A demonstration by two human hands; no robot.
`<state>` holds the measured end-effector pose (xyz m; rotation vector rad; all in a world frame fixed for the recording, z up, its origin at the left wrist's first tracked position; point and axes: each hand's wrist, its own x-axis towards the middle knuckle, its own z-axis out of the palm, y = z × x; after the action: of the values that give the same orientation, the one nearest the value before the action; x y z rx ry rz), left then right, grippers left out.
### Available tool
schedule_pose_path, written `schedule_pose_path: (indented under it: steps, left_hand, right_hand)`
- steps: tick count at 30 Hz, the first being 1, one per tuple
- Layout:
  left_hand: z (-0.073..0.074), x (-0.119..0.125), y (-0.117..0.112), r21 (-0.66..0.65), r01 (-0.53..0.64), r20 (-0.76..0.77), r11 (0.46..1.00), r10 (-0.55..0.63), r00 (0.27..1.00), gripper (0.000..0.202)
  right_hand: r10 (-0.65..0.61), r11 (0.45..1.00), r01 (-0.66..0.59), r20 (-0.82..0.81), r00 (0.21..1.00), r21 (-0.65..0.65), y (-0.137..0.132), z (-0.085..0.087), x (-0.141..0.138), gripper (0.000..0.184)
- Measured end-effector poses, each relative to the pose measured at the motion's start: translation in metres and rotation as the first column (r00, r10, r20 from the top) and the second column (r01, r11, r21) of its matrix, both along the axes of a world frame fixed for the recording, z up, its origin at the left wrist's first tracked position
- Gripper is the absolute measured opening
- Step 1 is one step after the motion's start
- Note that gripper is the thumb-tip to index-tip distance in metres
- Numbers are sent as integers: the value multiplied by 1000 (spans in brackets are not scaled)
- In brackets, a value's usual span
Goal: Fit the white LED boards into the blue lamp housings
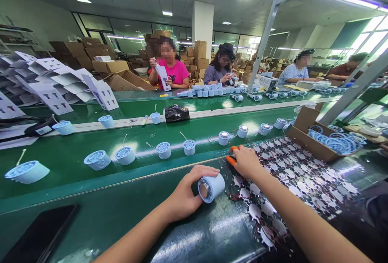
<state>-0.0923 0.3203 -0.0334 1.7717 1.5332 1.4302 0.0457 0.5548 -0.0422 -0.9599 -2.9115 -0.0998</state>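
My left hand (189, 192) is wrapped round a light blue cylindrical plastic housing (214, 187), tilted so its end with a round metallic centre faces me. My right hand (245, 160) reaches forward over the near edge of the belt, with orange finger cots (231, 160) on two fingertips. Those fingertips are apart, and nothing shows between them. Just beyond them stands another blue housing (223, 138) with a pale round top and thin wires. Beside and under my right forearm lie many white round circuit boards (274, 166) with dark red wires.
Several blue housings (125, 155) stand along the green conveyor belt (69, 182). A cardboard box (315, 143) of blue rings sits at right, a phone (39, 234) at lower left. A black packet (176, 113) lies mid-belt. White cartons (101, 91) and co-workers (222, 66) are across the line.
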Motion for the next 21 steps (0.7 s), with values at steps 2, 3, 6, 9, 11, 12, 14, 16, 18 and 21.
schedule_pose_path:
  steps: [2,3,6,9,11,12,14,16,18,21]
  left_hand:
    - [13,4,-4,1,53,17,999,-53,998,39]
    - [18,7,-6,-19,43,-10,999,-43,999,44]
    - [30,19,-11,-71,-101,-185,992,87,979,51]
    - [34,29,-9,-95,-247,-304,964,209,930,41]
    - [33,27,3,-124,-289,-364,949,227,903,41]
    - [33,23,13,-134,-298,-399,945,224,889,42]
    - [33,8,42,-138,-315,-477,939,216,852,47]
    - [34,-12,79,-149,-373,-577,916,226,785,50]
    - [36,-33,116,-175,-472,-678,864,242,694,51]
    - [35,-60,155,-219,-544,-736,810,229,637,47]
  right_hand:
    - [-31,999,31,0,1000,10,0,-1,0,40]
    - [-42,999,42,1,999,11,0,-1,0,39]
    - [-41,999,41,15,999,1,4,-1,2,36]
    - [7,1000,-6,32,999,-26,7,2,5,34]
    - [32,999,-31,27,999,-45,7,3,6,35]
    - [36,998,-35,19,999,-52,8,4,7,36]
    - [32,998,-32,-4,999,-62,7,4,8,40]
    - [12,997,-15,-36,999,-70,6,2,8,42]
    - [-21,997,15,-81,996,-77,5,1,8,38]
    - [-66,994,52,-151,986,-92,4,0,9,29]
